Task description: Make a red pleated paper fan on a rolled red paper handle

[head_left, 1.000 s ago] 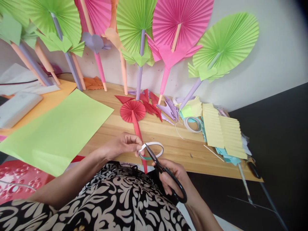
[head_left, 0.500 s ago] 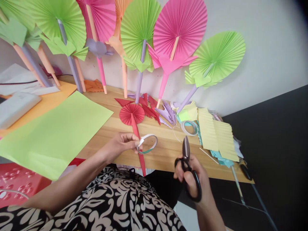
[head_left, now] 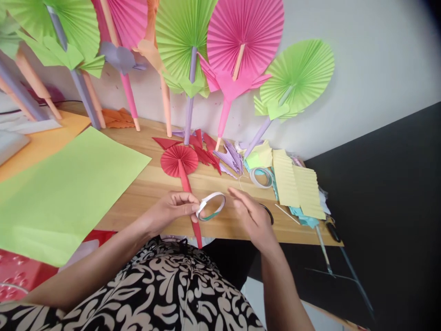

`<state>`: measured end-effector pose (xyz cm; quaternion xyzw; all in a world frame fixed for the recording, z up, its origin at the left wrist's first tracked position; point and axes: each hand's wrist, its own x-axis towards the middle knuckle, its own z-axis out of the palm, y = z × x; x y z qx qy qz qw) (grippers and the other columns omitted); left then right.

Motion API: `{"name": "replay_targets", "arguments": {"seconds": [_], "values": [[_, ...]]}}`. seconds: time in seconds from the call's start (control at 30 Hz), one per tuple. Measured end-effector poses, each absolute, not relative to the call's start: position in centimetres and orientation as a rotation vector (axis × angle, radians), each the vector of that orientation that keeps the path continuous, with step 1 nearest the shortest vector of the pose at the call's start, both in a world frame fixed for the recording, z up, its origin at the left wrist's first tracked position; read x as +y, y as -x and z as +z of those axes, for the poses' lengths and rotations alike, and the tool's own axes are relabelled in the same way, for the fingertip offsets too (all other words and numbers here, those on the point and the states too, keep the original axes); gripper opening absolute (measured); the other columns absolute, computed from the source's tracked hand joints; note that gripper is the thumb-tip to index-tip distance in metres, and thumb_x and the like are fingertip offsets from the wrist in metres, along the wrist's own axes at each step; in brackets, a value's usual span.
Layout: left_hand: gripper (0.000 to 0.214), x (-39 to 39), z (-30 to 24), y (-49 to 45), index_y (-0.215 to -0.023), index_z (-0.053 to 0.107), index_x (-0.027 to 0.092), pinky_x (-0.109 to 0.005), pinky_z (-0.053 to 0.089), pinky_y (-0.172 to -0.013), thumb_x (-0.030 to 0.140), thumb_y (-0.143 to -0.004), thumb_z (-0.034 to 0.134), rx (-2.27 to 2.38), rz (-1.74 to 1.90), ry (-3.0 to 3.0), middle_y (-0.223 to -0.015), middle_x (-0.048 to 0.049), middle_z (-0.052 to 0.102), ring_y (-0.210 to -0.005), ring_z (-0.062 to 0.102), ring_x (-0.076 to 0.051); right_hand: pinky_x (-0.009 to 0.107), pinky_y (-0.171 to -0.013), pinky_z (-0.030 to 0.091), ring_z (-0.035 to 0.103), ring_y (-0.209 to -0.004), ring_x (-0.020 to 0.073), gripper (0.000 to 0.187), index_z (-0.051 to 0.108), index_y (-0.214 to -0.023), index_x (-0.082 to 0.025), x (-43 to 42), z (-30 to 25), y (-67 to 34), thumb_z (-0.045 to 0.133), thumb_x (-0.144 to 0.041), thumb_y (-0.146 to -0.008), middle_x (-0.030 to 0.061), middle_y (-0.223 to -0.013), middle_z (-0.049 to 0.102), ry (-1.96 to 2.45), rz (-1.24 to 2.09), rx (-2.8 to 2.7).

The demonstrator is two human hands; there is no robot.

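My left hand point(head_left: 175, 209) pinches a thin roll of white tape point(head_left: 223, 200) with a teal inner edge, holding it just above the table's front part. My right hand point(head_left: 253, 218) is open, its fingers stretched toward the roll but apart from it. Behind the right hand shows a black handle loop of the scissors point(head_left: 270, 214); the rest of them is hidden. A small red pleated paper fan point(head_left: 179, 161) lies on the table, its long red handle running under my left fingers to the front edge.
Large green and pink paper fans point(head_left: 245, 32) lean on the wall. Lime green paper point(head_left: 76, 184) lies left. Red and purple scraps point(head_left: 231, 157), another tape roll point(head_left: 261, 178) and pleated yellow paper point(head_left: 303, 184) lie along the back and right. A black-handled tool point(head_left: 333, 232) sits by the right edge.
My right hand has let go of the scissors, which now lie on the table, and has moved up and left toward the tape roll. The view has shifted slightly right.
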<state>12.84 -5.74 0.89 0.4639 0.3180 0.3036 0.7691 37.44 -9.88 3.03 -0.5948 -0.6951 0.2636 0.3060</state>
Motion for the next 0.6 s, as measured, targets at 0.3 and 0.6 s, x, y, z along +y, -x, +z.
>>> {"name": "replay_targets", "arguments": {"seconds": [0.3,0.6], "values": [[0.026,-5.3,-0.1,-11.6,-0.073,0.066,0.014,-0.022,0.045,-0.067,0.039,-0.080,0.070,0.878,0.828,-1.150,-0.101,-0.0059,0.065,-0.083,0.057,-0.013,0.039,-0.086,0.051,0.066,-0.093,0.0238,0.027,0.071,-0.108,-0.022,-8.1,1.4,-38.2,0.054,-0.038,-0.093,0.0078,-0.100,0.073,1.603,0.459,-1.730],[0.025,-5.6,-0.2,-12.2,-0.076,0.066,0.015,-0.025,0.044,-0.074,0.038,-0.084,0.064,0.865,0.822,-1.413,-0.080,-0.0031,0.063,-0.077,0.057,-0.015,0.031,-0.082,0.049,0.067,-0.091,0.0195,0.017,0.069,-0.100,-0.023,-8.2,3.1,-31.9,0.055,-0.031,-0.094,0.0046,-0.097,0.073,1.449,0.720,-2.017]]}}
